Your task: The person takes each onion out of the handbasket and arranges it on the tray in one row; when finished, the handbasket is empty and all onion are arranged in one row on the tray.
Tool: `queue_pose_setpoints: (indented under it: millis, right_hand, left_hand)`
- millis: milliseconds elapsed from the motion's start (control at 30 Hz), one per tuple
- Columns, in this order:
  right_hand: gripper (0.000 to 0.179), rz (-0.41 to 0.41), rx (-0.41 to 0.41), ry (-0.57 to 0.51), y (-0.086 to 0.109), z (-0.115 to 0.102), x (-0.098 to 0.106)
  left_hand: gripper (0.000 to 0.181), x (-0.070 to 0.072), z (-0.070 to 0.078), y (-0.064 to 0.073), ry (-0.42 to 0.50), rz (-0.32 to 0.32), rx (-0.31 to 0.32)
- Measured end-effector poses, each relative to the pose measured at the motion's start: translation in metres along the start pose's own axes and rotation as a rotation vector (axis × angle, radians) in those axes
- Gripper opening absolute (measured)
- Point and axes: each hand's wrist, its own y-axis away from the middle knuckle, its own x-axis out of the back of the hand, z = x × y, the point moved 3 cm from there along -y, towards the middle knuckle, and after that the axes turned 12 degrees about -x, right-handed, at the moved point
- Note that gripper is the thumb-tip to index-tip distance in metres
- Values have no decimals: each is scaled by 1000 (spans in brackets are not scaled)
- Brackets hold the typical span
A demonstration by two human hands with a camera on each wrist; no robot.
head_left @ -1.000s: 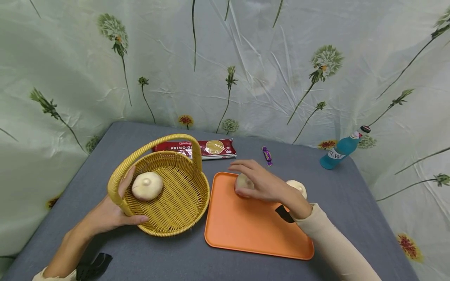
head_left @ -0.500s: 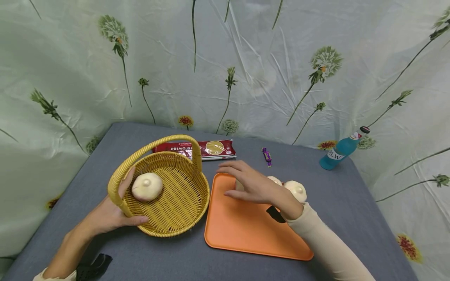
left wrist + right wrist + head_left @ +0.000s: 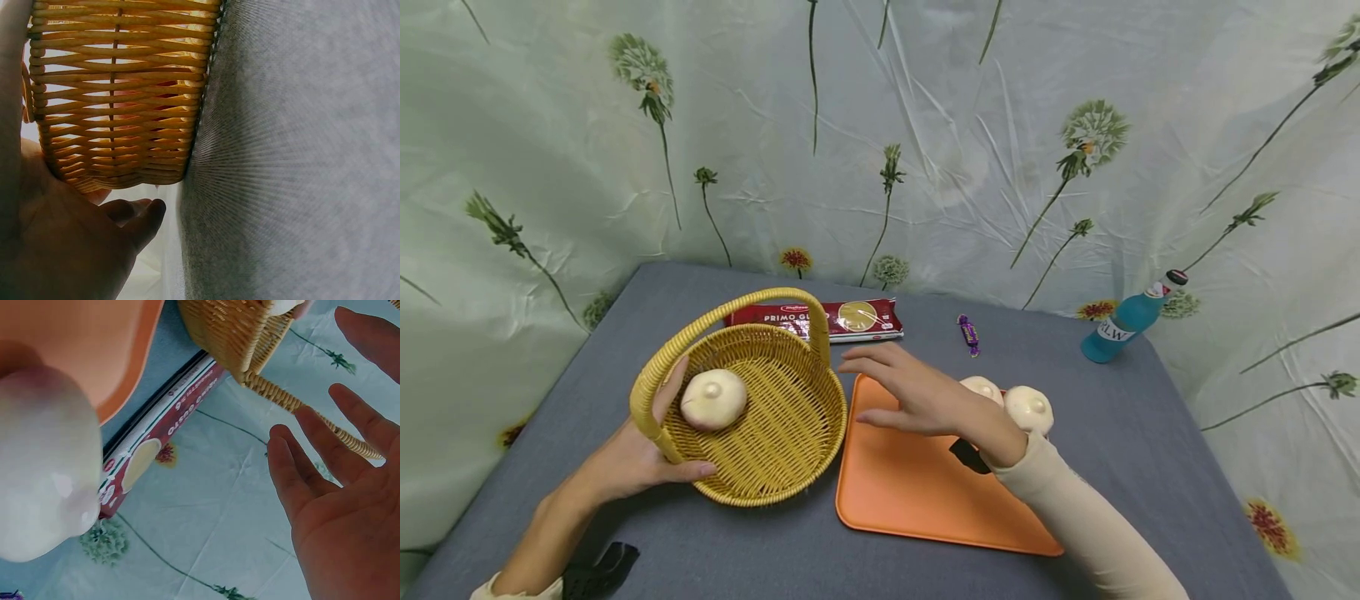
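My left hand (image 3: 632, 454) holds the left side of a yellow wicker basket (image 3: 831, 442), close to the foot of its handle, thumb along the front rim. Inside the basket lies a round cream-white thing with a small nub (image 3: 713, 398). The right hand (image 3: 917, 396) is over the left back part of an orange tray (image 3: 925, 500), fingers spread toward the basket. Nothing is in its grasp in the right wrist view. Two similar cream-white things, one by the wrist (image 3: 983, 387) and one farther right (image 3: 1028, 410), sit at the tray's back right; the forearm partly covers the tray.
A red PRIMO GUSTO pasta packet (image 3: 865, 319) lies behind the basket. Behind the tray is a purple-wrapped candy (image 3: 968, 335). A teal bottle (image 3: 1131, 321) stands at the back right of the grey table (image 3: 737, 550), before a floral curtain (image 3: 955, 167).
My right hand has moved left across the tray toward the basket, its fingers spreading away from a cream-white thing, now hidden behind it. The left hand and basket have stayed put.
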Motion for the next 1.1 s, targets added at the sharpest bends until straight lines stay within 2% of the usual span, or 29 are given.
queue_pose_setpoints:
  millis: [300, 567, 800, 900, 1100]
  right_hand:
    - [52, 8, 90, -25, -13, -13, -3]
    - [54, -36, 84, -32, -22, -22, -7]
    - [55, -88, 75, -16, -33, -28, -14]
    - [54, -105, 83, -15, -39, -33, -15]
    - [53, -128, 117, 2, -53, -43, -19]
  left_hand:
    - [146, 3, 2, 0, -14, 14, -21]
    - [147, 2, 3, -2, -2, 12, -41]
    - [148, 1, 3, -3, 1, 20, -82]
    - [148, 1, 4, -3, 9, 20, -76]
    - [147, 1, 4, -2, 15, 10, -16]
